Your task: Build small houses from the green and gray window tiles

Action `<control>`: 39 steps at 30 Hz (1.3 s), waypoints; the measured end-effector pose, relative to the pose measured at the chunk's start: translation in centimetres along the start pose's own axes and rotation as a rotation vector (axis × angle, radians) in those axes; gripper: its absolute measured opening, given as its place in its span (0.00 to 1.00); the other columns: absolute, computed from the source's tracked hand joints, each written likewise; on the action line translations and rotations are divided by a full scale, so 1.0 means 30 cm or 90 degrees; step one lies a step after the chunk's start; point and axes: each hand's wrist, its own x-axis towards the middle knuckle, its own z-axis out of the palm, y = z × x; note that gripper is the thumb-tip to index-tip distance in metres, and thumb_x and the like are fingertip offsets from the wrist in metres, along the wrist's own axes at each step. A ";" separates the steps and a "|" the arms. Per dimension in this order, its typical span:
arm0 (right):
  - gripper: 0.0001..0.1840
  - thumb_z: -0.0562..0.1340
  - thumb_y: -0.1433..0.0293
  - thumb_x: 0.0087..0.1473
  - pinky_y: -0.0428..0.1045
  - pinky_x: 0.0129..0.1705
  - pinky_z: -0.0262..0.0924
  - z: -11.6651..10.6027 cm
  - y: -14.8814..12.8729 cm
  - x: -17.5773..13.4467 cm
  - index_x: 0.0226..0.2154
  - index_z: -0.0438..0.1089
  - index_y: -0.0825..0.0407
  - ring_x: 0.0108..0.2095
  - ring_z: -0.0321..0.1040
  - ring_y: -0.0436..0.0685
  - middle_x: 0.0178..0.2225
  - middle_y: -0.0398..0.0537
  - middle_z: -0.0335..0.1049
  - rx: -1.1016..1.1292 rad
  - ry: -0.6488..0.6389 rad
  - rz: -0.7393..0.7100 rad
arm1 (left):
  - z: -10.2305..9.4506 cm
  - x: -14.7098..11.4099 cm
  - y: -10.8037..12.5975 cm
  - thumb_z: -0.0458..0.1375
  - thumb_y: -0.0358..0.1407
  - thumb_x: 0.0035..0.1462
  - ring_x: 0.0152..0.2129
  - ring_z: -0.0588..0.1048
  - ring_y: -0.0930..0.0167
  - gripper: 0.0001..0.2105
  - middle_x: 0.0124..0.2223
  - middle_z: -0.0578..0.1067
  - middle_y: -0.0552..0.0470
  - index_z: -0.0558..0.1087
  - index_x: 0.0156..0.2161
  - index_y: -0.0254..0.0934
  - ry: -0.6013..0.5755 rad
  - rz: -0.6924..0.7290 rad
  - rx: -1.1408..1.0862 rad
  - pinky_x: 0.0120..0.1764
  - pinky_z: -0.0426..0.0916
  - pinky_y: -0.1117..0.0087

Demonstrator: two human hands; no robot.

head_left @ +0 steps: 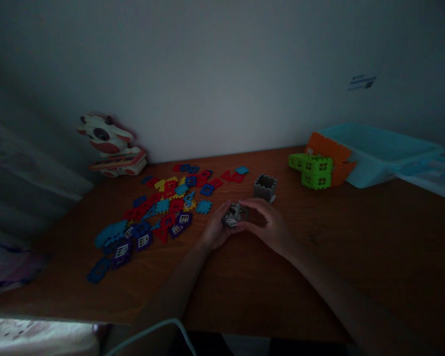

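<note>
Over the middle of the wooden table, both hands hold one small grey block of interlocking plastic panels (pixel 234 215), with a white window lattice on its front side. My left hand (pixel 217 228) cups it from the left and below. From the right, my right hand (pixel 265 222) grips it with thumb and fingertips, which hide part of its edge. Just behind my right hand stands a grey open-topped box of toothed panels (pixel 265 187). To the left lie loose interlocking panels (pixel 166 202) in red, blue, yellow and purple, some with white windows.
A cow-shaped toy keyboard (pixel 113 148) stands at the back left. Joined green window panels (pixel 317 171) lean by an orange panel (pixel 333 155), beside a light blue bin (pixel 378 158) at the right. A pale cable (pixel 159 325) crosses the bottom foreground.
</note>
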 end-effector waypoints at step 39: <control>0.31 0.68 0.66 0.57 0.59 0.56 0.68 0.014 -0.041 -0.029 0.60 0.61 0.42 0.54 0.68 0.61 0.54 0.53 0.67 -0.037 -0.109 -0.079 | 0.017 0.013 -0.005 0.62 0.42 0.60 0.22 0.73 0.75 0.12 0.29 0.76 0.54 0.71 0.34 0.34 0.071 0.091 -0.031 0.26 0.68 0.75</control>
